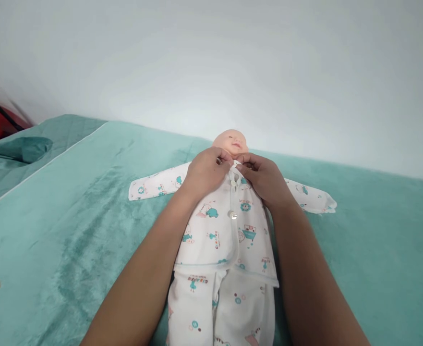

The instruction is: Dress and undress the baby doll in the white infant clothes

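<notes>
The white shirt (211, 235) lies on the green sheet (70, 226), on the near side of the doll's head (231, 141). It looks light, soft and floppy. The left hand (208, 168) and right hand (265, 177) pinch its neck edges in their fingers (226, 165), likely good spots to hold.

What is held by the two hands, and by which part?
The left hand and right hand pinch the white printed shirt at its collar, below the doll's head.

Two hands (208, 173) (267, 180), one doll (232, 139), one shirt (213, 235), two sleeves (157, 183) (314, 198), one pair of trousers (242, 307)
</notes>
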Demonstrator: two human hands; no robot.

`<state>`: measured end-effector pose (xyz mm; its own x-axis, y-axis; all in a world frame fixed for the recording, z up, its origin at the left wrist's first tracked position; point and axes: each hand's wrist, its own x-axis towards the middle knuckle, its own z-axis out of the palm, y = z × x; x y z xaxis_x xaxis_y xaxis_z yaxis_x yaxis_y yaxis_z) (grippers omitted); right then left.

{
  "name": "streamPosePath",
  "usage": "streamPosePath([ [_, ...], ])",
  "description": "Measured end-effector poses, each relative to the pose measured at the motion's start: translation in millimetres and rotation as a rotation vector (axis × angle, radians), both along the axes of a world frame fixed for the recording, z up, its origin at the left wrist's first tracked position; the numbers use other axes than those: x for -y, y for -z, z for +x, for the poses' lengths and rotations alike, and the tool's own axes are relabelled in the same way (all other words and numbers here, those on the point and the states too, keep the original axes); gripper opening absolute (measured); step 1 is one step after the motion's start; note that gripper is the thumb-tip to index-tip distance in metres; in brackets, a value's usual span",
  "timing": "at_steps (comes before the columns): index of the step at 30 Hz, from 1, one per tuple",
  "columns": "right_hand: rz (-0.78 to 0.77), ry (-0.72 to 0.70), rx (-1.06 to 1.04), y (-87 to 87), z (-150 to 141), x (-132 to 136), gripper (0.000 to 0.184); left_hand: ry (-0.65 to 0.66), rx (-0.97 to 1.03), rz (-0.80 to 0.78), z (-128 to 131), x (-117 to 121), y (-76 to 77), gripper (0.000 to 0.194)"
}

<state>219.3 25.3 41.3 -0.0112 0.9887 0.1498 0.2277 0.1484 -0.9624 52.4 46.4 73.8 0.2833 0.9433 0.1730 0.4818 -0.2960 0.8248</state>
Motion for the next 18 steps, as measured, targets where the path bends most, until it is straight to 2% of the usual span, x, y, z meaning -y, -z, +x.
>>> streamPosePath([
  [3, -0.003, 0.032, 0.030, -1.9, -1, 1, 0.022, 0.039, 0.026, -0.044, -2, 0, -0.3, 0.013],
  [9, -0.052, 0.127, 0.055, -9.3, -10, 3, 0.020, 0.089, 0.234, -0.273, -7, 3, -0.2, 0.008],
  [12, -0.051, 0.177, 0.038, -10.4, -15, 3, 0.025, 0.085, 0.264, -0.286, -5, 3, -1.2, 0.010],
  [14, -0.056, 0.215, 0.038, -10.8, -17, 3, 0.026, 0.035, 0.253, -0.273, -3, 2, -1.6, 0.009],
  [18, -0.083, 0.280, 0.092, -17.7, -16, 5, 0.021, -0.038, 0.230, -0.195, -2, 2, -3.9, 0.008],
])
